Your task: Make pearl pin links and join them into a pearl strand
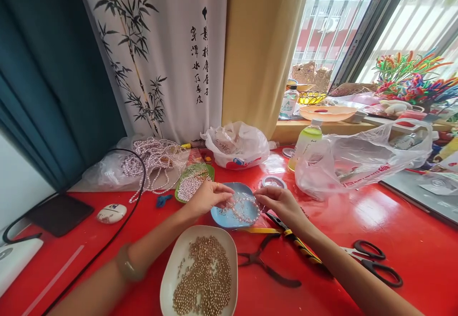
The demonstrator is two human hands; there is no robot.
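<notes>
Pale blue, the dish (223, 218) sits at the centre of my feed, and I take every bearing from it. The task's thing, a strand of pinkish beads (246, 218), loops over the dish, between my two hands. On the dish's left edge I have the left hand (211, 196), thumb and forefinger pressed together; whatever lies between those tips is too fine for me to make out. At its right edge, my right hand (279, 204) pinches the strand near its end.

Just left of the dish I see a green tray (212, 170) of small pink beads; nearer me than the dish, a cream tray (171, 268) carries gold ones. Dark-handled pliers (266, 263) lie open on the near side of the dish, and yellow-and-black pliers (300, 244) rest to its right, partly under my right forearm. Well to the dish's right are black-handled scissors (374, 259).
</notes>
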